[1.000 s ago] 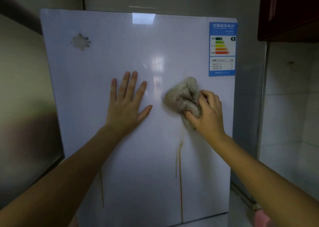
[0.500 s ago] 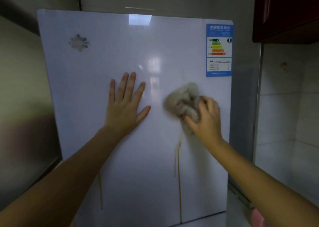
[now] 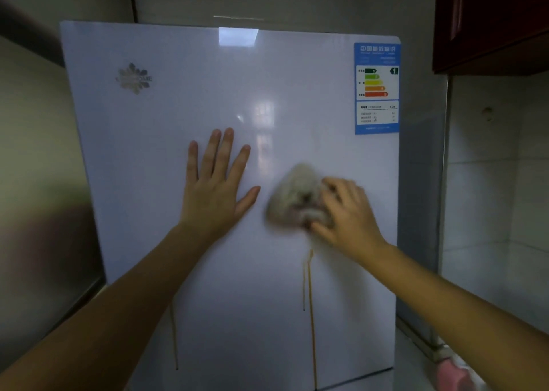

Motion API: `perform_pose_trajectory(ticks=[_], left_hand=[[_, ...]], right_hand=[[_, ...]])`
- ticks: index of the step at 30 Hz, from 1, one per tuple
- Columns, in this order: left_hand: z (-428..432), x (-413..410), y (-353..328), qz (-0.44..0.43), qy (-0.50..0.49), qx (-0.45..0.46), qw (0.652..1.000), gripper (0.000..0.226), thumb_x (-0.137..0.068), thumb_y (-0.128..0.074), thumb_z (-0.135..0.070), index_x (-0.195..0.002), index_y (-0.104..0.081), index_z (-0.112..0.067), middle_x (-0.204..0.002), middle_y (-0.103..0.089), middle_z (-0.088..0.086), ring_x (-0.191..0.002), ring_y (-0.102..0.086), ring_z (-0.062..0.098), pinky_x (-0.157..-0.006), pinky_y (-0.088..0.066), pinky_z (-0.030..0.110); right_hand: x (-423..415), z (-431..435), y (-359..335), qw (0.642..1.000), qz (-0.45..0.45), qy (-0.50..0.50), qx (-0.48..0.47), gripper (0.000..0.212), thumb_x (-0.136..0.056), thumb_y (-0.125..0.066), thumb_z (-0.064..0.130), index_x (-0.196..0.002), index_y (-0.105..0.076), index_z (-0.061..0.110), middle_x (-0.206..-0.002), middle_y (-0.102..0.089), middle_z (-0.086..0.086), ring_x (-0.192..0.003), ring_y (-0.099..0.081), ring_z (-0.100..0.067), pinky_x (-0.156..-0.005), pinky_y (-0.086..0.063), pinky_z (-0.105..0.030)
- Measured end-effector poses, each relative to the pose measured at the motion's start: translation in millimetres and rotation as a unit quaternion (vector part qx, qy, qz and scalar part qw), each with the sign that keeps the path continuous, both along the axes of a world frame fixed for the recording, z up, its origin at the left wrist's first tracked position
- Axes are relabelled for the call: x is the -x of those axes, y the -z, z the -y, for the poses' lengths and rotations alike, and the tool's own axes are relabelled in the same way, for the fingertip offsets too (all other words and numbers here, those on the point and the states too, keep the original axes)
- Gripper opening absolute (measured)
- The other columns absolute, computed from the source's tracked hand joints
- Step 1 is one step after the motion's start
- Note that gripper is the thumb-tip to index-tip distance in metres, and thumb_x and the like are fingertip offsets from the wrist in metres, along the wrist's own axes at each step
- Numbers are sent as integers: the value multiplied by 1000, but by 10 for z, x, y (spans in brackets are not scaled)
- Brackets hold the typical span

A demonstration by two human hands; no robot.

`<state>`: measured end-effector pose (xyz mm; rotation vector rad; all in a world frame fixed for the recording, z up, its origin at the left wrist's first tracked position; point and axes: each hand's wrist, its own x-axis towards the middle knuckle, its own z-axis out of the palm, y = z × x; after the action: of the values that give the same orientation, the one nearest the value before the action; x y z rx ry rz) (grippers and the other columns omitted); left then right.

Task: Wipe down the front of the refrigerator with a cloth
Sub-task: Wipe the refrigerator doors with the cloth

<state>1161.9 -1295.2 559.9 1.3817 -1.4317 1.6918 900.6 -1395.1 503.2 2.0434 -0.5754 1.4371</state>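
The white refrigerator door (image 3: 184, 117) fills the middle of the view. My left hand (image 3: 217, 194) lies flat on it with fingers spread. To its right, my right hand (image 3: 347, 215) grips a crumpled beige cloth (image 3: 297, 197) and presses it to the door; both are blurred by motion. Thin orange drip streaks (image 3: 310, 301) run down the door just below the cloth, and another streak (image 3: 174, 337) runs lower left.
A blue energy label (image 3: 376, 89) sits at the door's top right, a silver logo (image 3: 133, 78) at the top left. A dark red cabinet (image 3: 490, 19) hangs upper right over white wall tiles (image 3: 490, 197). A pink object (image 3: 451, 373) lies low at the right.
My right hand has slid the cloth down the door and slightly left, toward the top of the orange streaks. My left hand has stayed flat in place.
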Motion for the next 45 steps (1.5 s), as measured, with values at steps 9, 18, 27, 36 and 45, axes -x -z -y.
perform_pose_trajectory(ticks=[9, 18, 27, 36, 45], left_hand=[[-30, 6, -13, 4, -7, 1, 1000, 69, -99, -43, -56, -151, -41, -13, -163, -27, 20, -152, -24, 38, -119, -22, 64], [-135, -58, -74, 24, -26, -48, 998, 74, -95, -44, -55, -154, -34, -11, -164, -22, 22, -153, -21, 38, -120, -23, 62], [-675, -600, -274, -152, 14, 17, 988, 64, -98, -41, -51, -149, -40, -13, -163, -27, 17, -151, -25, 34, -124, -18, 53], [-798, -870, -190, -159, 3, -10, 987, 74, -96, -41, -56, -155, -32, -12, -165, -21, 18, -153, -21, 35, -125, -19, 54], [-838, -1016, 108, -184, 3, 41, 982, 75, -94, -56, -52, -143, -45, 3, -156, -34, 28, -149, -29, 41, -119, -32, 55]], right_hand=[[199, 110, -572, 966, 227, -20, -125, 47, -79, -77, 40, -109, -56, 10, -115, -52, -8, -103, -50, -28, -85, -49, -48], [-283, -194, -303, 1000, -7, -3, -15, 61, -74, -68, 44, -123, -60, 9, -121, -57, -11, -105, -53, -31, -83, -47, -42], [-537, -221, -1205, 979, 190, -44, -55, 46, -80, -71, 42, -107, -60, 8, -116, -54, -12, -103, -51, -33, -84, -44, -42], [-1574, -729, -2047, 989, 127, -75, -1, 55, -80, -65, 50, -120, -59, 13, -120, -53, -11, -108, -49, -33, -83, -35, -37], [-2732, -1314, -1780, 986, -24, -115, 114, 50, -83, -64, 45, -122, -62, 13, -119, -59, -13, -106, -55, -31, -85, -40, -39]])
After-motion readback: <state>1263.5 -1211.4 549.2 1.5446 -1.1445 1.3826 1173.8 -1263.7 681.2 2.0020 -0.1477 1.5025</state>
